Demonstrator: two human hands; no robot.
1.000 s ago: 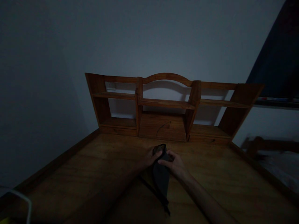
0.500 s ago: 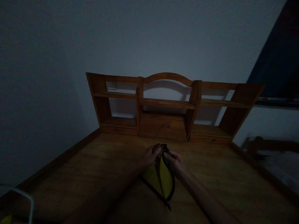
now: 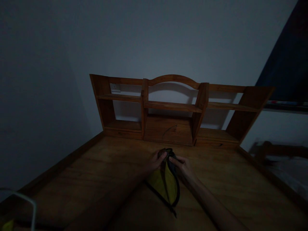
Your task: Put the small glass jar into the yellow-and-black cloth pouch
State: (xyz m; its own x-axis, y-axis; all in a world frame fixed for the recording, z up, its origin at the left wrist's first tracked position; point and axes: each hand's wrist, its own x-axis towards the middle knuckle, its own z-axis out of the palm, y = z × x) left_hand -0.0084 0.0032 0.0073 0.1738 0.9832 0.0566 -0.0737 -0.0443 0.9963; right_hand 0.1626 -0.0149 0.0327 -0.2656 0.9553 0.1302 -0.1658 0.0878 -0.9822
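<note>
A yellow pouch (image 3: pixel 170 187) with black edging lies over the wooden desk, its narrow tab end pointing towards me. My left hand (image 3: pixel 157 162) pinches the left side of its dark far end, thumb on top. On the right side of that same end, my right hand (image 3: pixel 183 166) grips the black edge between thumb and fingers. Between the two thumbs the dark edges bunch together, and a small shiny part shows there. Dim light hides the finer detail at the fingertips.
A wooden shelf unit (image 3: pixel 172 105) stands along the back of the desk (image 3: pixel 216 179), against the wall. At the lower left are a pale bent rod or cable (image 3: pixel 33 208) and a bit of something yellow (image 3: pixel 8 225). A socket (image 3: pixel 115 87) shows behind the left shelf.
Both hands keep their hold on the far end of the pouch. The view has shifted very slightly; nothing else visibly differs.
</note>
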